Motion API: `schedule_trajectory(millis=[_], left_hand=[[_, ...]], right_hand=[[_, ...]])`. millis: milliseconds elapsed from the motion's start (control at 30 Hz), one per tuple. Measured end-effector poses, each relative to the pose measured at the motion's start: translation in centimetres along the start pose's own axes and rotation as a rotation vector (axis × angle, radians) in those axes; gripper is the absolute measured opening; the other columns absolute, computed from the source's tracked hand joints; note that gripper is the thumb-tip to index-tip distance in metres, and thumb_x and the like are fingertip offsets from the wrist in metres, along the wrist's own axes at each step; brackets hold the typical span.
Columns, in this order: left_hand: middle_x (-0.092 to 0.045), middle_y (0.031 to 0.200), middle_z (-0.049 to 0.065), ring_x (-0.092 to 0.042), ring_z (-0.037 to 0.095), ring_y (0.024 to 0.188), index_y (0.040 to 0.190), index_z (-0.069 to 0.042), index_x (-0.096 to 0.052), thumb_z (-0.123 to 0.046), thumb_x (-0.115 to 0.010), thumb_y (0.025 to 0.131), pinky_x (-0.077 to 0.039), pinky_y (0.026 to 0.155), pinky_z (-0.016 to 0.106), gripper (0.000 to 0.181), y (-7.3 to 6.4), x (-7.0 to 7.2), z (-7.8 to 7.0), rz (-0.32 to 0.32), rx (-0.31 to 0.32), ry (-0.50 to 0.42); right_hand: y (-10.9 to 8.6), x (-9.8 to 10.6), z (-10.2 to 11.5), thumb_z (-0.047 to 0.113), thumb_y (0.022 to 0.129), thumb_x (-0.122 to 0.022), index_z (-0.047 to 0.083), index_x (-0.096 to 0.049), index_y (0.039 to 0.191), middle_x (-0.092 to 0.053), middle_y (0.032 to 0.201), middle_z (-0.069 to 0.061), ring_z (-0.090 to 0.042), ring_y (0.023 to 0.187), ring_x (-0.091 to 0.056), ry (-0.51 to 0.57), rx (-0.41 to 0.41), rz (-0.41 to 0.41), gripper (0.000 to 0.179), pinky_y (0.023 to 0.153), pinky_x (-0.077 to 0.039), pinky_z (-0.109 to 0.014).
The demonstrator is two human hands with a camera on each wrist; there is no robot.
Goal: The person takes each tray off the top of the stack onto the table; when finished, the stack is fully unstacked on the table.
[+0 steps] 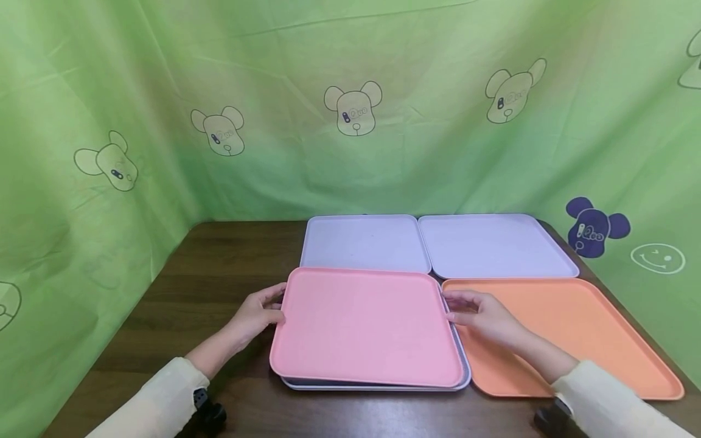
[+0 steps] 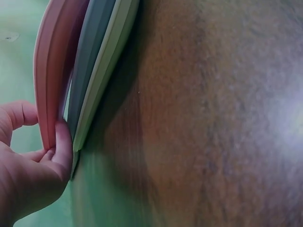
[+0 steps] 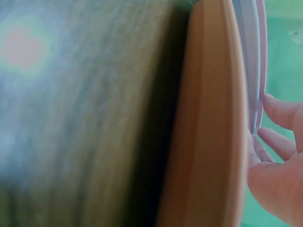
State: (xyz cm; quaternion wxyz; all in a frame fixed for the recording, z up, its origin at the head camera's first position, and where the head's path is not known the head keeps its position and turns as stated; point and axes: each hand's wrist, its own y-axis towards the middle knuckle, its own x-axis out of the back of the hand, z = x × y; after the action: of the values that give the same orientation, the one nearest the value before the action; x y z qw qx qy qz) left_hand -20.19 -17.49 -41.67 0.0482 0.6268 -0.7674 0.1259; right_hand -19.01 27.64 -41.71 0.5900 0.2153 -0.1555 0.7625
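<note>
A pink tray [image 1: 367,328] tops a stack at the table's front middle, and a bluish-grey tray [image 1: 465,371] shows beneath its right and front edges. My left hand [image 1: 253,316] pinches the pink tray's left edge, thumb above and fingers below. In the left wrist view a gap shows between the pink tray and a grey-blue tray [image 2: 92,52], with a pale green-looking rim [image 2: 106,66] under that. At the pink tray's right edge is my right hand [image 1: 487,316], thumb and fingertips touching the rim with the fingers fairly straight.
An orange tray [image 1: 575,340] lies right of the stack, beneath my right forearm. Two pale lilac trays, a left one [image 1: 364,240] and a right one [image 1: 495,243], lie side by side behind. Dark wooden table [image 1: 219,261] shows at left; a green printed curtain [image 1: 350,170] hangs around.
</note>
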Motion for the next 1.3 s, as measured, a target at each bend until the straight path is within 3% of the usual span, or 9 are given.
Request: schedule_trajectory(millis=[200, 367, 500, 733, 933, 1100, 1300], left_hand=[[-0.041, 0.145, 0.025, -0.065, 0.027, 0.100, 0.143, 0.004, -0.042, 0.005, -0.062, 0.078, -0.054, 0.082, 0.037, 0.068, -0.3, 0.9, 0.1, 0.028, -0.028, -0.048], [-0.052, 0.132, 0.028, -0.063, 0.026, 0.100, 0.139, 0.010, -0.044, 0.004, -0.061, 0.082, -0.054, 0.084, 0.036, 0.060, -0.3, 1.2, 0.4, 0.027, -0.011, -0.069], [-0.056, 0.127, 0.027, -0.062, 0.025, 0.101, 0.137, 0.012, -0.044, 0.004, -0.061, 0.082, -0.053, 0.085, 0.035, 0.058, -0.2, 1.3, 0.9, 0.032, 0.016, -0.101], [-0.033, 0.148, 0.029, -0.059, 0.027, 0.108, 0.147, 0.007, -0.030, 0.005, -0.062, 0.079, -0.053, 0.085, 0.037, 0.075, -0.8, 2.0, 0.9, 0.154, 0.022, -0.219], [-0.021, 0.156, 0.022, -0.057, 0.031, 0.115, 0.151, 0.002, -0.026, 0.007, -0.062, 0.080, -0.053, 0.086, 0.039, 0.079, -1.0, 2.7, 0.8, 0.197, 0.012, -0.291], [-0.029, 0.150, 0.027, -0.055, 0.027, 0.117, 0.148, 0.008, -0.027, 0.007, -0.060, 0.081, -0.053, 0.086, 0.033, 0.075, -1.2, 2.8, 0.9, 0.160, -0.035, -0.274], [-0.056, 0.127, 0.027, -0.061, 0.014, 0.097, 0.137, 0.016, -0.042, 0.004, -0.059, 0.087, -0.052, 0.081, 0.025, 0.055, -1.2, 2.4, 1.0, -0.014, -0.074, -0.186]], right_hand=[[0.1, -0.1, 0.1, 0.011, 0.089, -0.070, -0.012, -0.048, 0.134, -0.056, 0.128, -0.027, -0.042, 0.119, -0.052, -0.015, -0.006, 0.003, 0.055, 0.090, -0.050, -0.030], [0.1, -0.2, 0.2, 0.011, 0.090, -0.069, -0.012, -0.044, 0.137, -0.052, 0.133, -0.029, -0.042, 0.123, -0.050, -0.023, -0.043, 0.014, 0.058, 0.094, -0.048, -0.039], [0.1, -0.2, 0.2, 0.011, 0.090, -0.069, -0.013, -0.042, 0.139, -0.051, 0.134, -0.029, -0.043, 0.124, -0.048, -0.011, -0.058, 0.024, 0.061, 0.093, -0.048, -0.039], [0.0, -0.2, 0.1, 0.012, 0.091, -0.069, -0.013, -0.041, 0.139, -0.050, 0.135, -0.029, -0.042, 0.124, -0.048, -0.023, -0.063, 0.034, 0.062, 0.093, -0.048, -0.040], [0.0, -0.2, 0.2, 0.013, 0.090, -0.070, -0.013, -0.041, 0.140, -0.050, 0.135, -0.029, -0.042, 0.124, -0.048, -0.031, -0.068, 0.034, 0.063, 0.093, -0.049, -0.039], [0.0, -0.2, 0.3, 0.013, 0.090, -0.070, -0.012, -0.041, 0.140, -0.050, 0.136, -0.029, -0.043, 0.125, -0.048, -0.031, -0.076, 0.038, 0.063, 0.092, -0.049, -0.039], [0.1, -0.2, 0.3, 0.013, 0.089, -0.071, -0.012, -0.042, 0.139, -0.051, 0.135, -0.028, -0.041, 0.124, -0.049, -0.040, -0.079, 0.034, 0.062, 0.093, -0.048, -0.039]])
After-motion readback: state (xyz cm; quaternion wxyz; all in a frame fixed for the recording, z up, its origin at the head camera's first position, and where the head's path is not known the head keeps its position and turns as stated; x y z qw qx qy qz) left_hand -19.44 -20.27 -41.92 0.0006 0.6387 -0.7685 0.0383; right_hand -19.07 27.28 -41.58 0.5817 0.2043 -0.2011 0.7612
